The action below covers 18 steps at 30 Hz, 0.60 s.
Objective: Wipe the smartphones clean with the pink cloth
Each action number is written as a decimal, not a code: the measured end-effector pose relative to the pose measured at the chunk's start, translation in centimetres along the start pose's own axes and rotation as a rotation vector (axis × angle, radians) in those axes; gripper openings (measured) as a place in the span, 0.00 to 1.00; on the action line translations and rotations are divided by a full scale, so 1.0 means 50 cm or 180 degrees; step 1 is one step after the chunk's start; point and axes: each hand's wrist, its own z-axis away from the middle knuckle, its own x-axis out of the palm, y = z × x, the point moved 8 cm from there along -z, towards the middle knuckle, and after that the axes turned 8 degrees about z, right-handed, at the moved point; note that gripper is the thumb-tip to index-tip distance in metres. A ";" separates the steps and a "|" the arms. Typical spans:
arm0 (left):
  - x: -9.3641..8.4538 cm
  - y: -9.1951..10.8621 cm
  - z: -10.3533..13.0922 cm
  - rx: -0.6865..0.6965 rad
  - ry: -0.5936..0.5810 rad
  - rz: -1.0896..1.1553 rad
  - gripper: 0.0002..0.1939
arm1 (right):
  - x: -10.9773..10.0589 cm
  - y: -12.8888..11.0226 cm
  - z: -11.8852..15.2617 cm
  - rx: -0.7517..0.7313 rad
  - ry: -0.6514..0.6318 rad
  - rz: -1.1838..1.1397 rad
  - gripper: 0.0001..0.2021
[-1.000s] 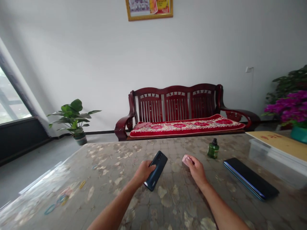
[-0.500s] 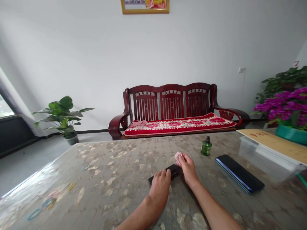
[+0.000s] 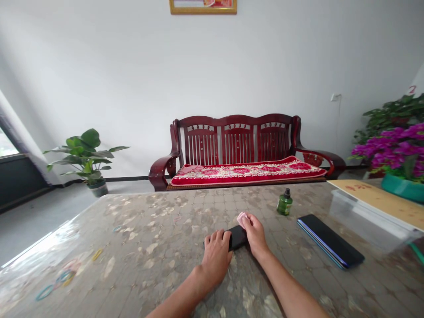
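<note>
Phone: the black phone (image 3: 237,237) lies on the patterned desk (image 3: 159,269), slanting towards 2 o'clock, partly under our fingers.
Left hand: ours (image 3: 215,256) comes in from 7 o'clock and grips the phone's left end, fingers curled over it and thumb by the near edge.
Right hand: ours (image 3: 256,234) comes in from 5 o'clock, closed in a pinch at the phone's right end.
Pink cloth: we pinch this small folded piece (image 3: 243,219) at the phone's far right corner; we cannot tell whether it touches.
Step in hand: we judge that our left hand steadies the phone while our right brings the cloth to its end.
Next move: any shift of the cloth calls for a firm left hold and a light, level pinch.
Green bottle: it stands upright at 2 o'clock from the phone (image 3: 285,205).
Phone stack: it lies at 3 o'clock (image 3: 329,240), the clear plastic box (image 3: 361,221) beyond it.
Rubber bands: they lie loose (image 3: 44,292) between 8 and 9 o'clock.
Wooden sofa: it stands at 12 o'clock (image 3: 236,143), beyond the desk.
</note>
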 end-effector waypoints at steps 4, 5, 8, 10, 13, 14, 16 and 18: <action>0.000 -0.012 0.001 -0.0180 0.0039 -0.0113 0.28 | 0.002 0.008 -0.002 -0.0003 -0.0016 0.0007 0.24; 0.002 -0.015 0.002 -0.0225 0.0088 -0.0151 0.29 | 0.003 0.010 -0.003 -0.0010 -0.0024 -0.0013 0.25; 0.014 -0.017 0.006 -0.0305 0.0222 -0.0245 0.29 | 0.000 0.013 -0.006 -0.0029 0.0004 -0.0064 0.25; 0.021 -0.017 0.009 -0.0353 0.0294 -0.0265 0.29 | -0.003 0.015 -0.008 0.0000 0.0022 -0.0054 0.25; 0.020 -0.023 0.016 -0.0451 0.0284 -0.0180 0.30 | -0.005 0.017 -0.010 0.0070 -0.0031 0.0009 0.26; 0.017 -0.028 0.021 -0.0472 0.0197 -0.0108 0.31 | -0.005 0.016 -0.010 0.0058 -0.0055 0.0060 0.26; 0.012 -0.038 0.037 -0.0417 -0.0116 0.0097 0.36 | -0.007 0.012 -0.011 -0.0048 -0.0062 0.0209 0.26; 0.011 -0.040 0.061 -0.0074 -0.0576 0.0325 0.44 | -0.009 0.007 -0.012 -0.0178 -0.0044 0.0377 0.25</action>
